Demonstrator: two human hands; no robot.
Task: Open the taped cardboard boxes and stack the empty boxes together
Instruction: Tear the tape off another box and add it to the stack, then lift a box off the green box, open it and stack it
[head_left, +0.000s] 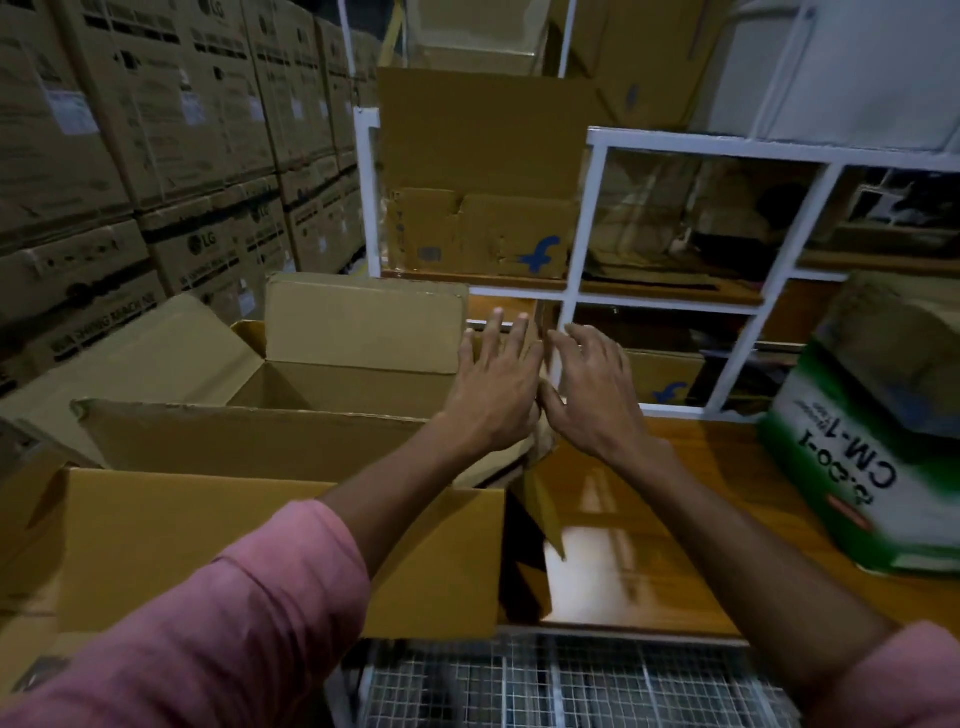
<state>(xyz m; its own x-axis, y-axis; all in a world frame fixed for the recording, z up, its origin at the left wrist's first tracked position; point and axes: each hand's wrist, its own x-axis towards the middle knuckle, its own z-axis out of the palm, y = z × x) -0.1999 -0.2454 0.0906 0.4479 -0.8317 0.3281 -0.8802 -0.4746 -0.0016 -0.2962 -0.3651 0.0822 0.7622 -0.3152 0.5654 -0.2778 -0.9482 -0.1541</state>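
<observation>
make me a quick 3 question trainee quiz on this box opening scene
1. True or false: the open box nearest the hands has its flaps raised.
2. Which colour is printed on the box at the table's right edge? A) green B) red C) purple
3. Fill in: both hands are spread with fingers ____.

Key:
1. True; its flaps stand up and the inside shows.
2. A; the green and white box sits on the wooden table.
3. Open; the left hand and right hand hold nothing visible.
</observation>
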